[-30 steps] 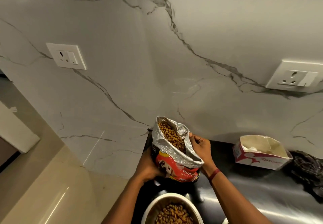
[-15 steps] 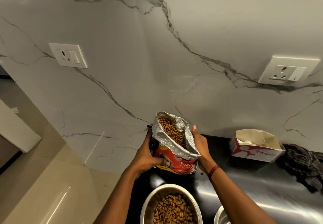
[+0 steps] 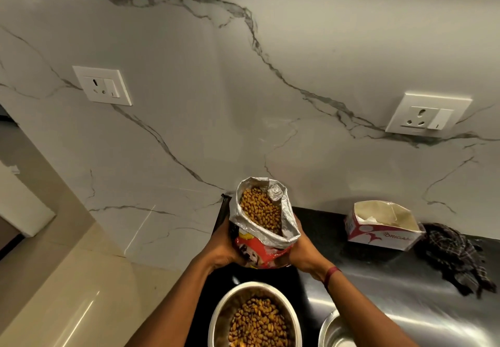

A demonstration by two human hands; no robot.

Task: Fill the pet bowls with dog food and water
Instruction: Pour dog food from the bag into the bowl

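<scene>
A red dog food bag [image 3: 261, 252] with a silver lining stands upright on the black counter [image 3: 378, 271], its top open and brown kibble showing inside. My left hand [image 3: 220, 246] grips its left side and my right hand [image 3: 304, 252] holds its right side. In front of the bag, at the bottom edge, a steel bowl [image 3: 216, 319] holds kibble [image 3: 257, 322]. A second steel bowl [image 3: 331, 330] sits to its right, partly cut off; its inside looks bare.
An open white and red carton [image 3: 378, 234] stands at the back right of the counter, with a dark checked cloth [image 3: 454, 257] beside it. Two wall sockets [image 3: 102, 85] [image 3: 427, 115] sit on the marble backsplash. The counter's left edge drops to a beige floor [image 3: 67, 292].
The bag has been set more upright between both hands, and my right hand has slid from its rim down to its side. The view has tilted down, showing more of both bowls.
</scene>
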